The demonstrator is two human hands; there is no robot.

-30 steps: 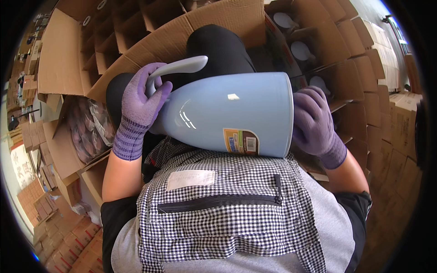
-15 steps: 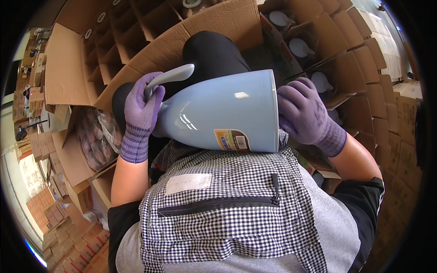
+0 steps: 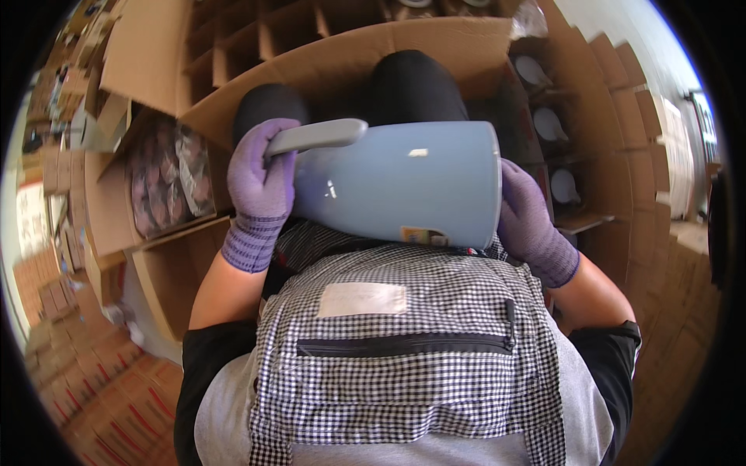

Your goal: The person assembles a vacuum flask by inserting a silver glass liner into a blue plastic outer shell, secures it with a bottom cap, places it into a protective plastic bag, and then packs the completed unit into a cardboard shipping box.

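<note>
A light blue vacuum flask (image 3: 404,182) with a grey handle (image 3: 318,136) lies sideways over my lap. My left hand (image 3: 260,175), in a purple knit glove, is closed around its narrow end by the handle, hiding the spout end. At the wide base on the right, my right hand (image 3: 528,210), gloved the same way, grips the rim; some of its fingertips are out of sight behind the base. A small colored label (image 3: 423,235) shows low on the flask's side, near my checked apron (image 3: 412,373).
Beyond my knees stands a large open carton (image 3: 287,35) with cardboard dividers. Another box (image 3: 109,194) at the left holds plastic-wrapped round pieces (image 3: 163,182). On the right, several pale flask tops (image 3: 563,186) show inside open cartons. Stacked boxes (image 3: 85,380) stand farther left.
The flask has turned about its length: its label has slid down toward my apron and the handle now overlaps the body. My right hand has shifted lower along the base. The view has swung slightly.
</note>
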